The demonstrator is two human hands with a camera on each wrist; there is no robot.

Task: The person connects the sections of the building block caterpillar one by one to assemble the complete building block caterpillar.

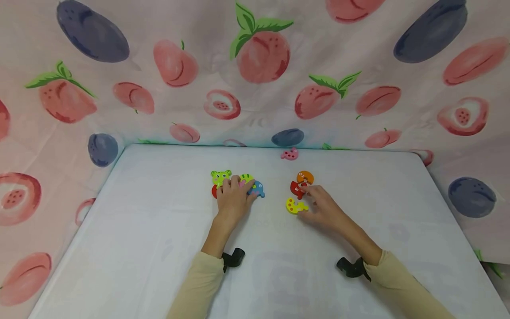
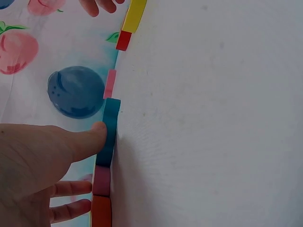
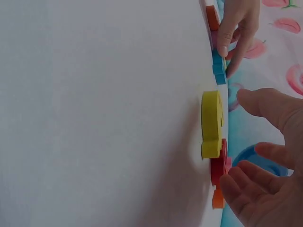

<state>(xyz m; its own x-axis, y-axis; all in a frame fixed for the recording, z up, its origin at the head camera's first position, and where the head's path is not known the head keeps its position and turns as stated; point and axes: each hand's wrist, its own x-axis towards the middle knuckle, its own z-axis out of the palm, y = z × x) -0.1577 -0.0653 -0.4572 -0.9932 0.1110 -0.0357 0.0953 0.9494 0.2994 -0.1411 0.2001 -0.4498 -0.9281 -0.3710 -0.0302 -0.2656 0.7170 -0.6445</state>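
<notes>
My left hand [image 1: 233, 199] spreads over a cluster of joined puzzle pieces. The cluster has a green animal-face piece [image 1: 221, 177], a red piece [image 1: 214, 191], a green striped piece [image 1: 247, 177] and a blue piece [image 1: 258, 188]. In the left wrist view, its thumb touches the side of the blue piece. My right hand [image 1: 324, 208] is beside a red numbered piece [image 1: 296, 189], its index fingertip overlapping that piece in the head view. An orange piece [image 1: 305, 177] adjoins the red one. Nearer me lies a curved yellow dotted piece [image 1: 294, 206], close to the right thumb.
A pink dotted piece [image 1: 290, 154] lies by itself near the back edge of the white table [image 1: 159, 230]. Behind the table hangs a fruit-print cloth [image 1: 263, 119]. Black wrist cameras sit on both wrists.
</notes>
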